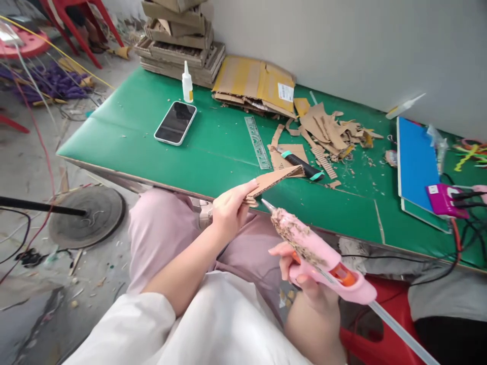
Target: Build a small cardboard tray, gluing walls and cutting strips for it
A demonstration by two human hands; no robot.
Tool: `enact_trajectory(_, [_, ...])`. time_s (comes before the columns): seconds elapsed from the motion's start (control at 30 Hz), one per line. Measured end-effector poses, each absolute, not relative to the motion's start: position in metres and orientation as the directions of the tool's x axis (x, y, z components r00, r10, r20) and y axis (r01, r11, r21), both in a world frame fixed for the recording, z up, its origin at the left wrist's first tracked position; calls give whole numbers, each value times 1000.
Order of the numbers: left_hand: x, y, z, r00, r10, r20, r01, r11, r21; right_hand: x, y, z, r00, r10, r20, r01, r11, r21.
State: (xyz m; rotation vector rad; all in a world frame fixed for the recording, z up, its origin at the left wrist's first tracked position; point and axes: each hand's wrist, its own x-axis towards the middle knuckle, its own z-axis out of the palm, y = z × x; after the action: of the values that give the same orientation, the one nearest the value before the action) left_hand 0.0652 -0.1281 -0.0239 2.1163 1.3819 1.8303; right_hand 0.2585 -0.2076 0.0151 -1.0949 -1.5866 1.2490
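My left hand is closed on a long cardboard piece, which it holds slantwise over the front edge of the green table. My right hand grips a pink hot glue gun crusted with cardboard bits. A finger rests by the orange trigger. The gun's metal nozzle points up and left, almost touching the lower edge of the cardboard piece near my left fingers. A clear glue stick juts from the back of the gun.
On the table lie a phone, a white glue bottle, a clear ruler, a black and teal utility knife, cardboard scraps, flattened boxes and a blue board. A magenta device with cables sits at right. Stacked cardboard stands at the back.
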Motion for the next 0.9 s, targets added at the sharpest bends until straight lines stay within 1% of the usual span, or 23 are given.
enact_trajectory(0.1, [64, -129, -23, -71, 613, 787, 586, -613, 530, 248, -204, 23, -326, 927, 183, -10, 190, -982])
enact_trajectory(0.13, [64, -129, -23, -67, 613, 787, 585, -615, 529, 244, -203, 26, -325, 924, 201, -29, 202, -979])
enact_trajectory(0.3, [64, -129, -22, -74, 606, 792, 584, -618, 527, 241, -200, 31, -320, 930, 183, 69, 215, -974])
enact_trajectory(0.47, [65, -129, -22, -74, 607, 791, 590, -613, 525, 246, -202, 18, -330, 931, 153, 29, 172, -985])
enact_trajectory(0.63, [65, -128, -22, -76, 603, 794, 591, -614, 523, 247, -199, 9, -361, 916, 172, -45, 167, -985])
enact_trajectory(0.8, [65, -128, -24, -88, 601, 795, 586, -614, 529, 248, -197, 11, -394, 904, 167, -54, 158, -986])
enact_trajectory(0.9, [65, -128, -24, -94, 608, 789, 582, -609, 539, 245, -199, 11, -371, 916, 153, -66, 138, -988])
